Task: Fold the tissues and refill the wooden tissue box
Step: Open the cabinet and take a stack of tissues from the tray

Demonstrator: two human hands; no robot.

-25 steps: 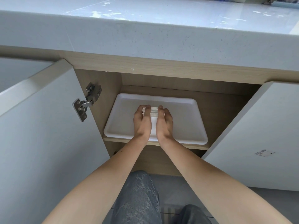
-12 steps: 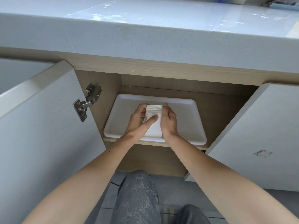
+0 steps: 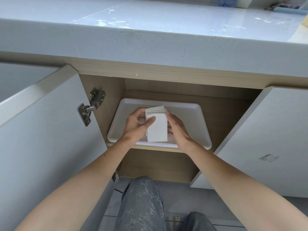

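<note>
Below, both hands (image 3: 156, 127) hold tissues (image 3: 157, 129) over tray (image 3: 198, 130).

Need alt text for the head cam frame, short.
Two bare hands, left hand and right hand, hold a stack of white tissues over a white tray on a shelf inside an open cabinet under a pale countertop. Both cabinet doors stand open; the person's knees show below.

Matt paper tissues (image 3: 156, 126) (glossy plastic tray (image 3: 190, 114))
</note>
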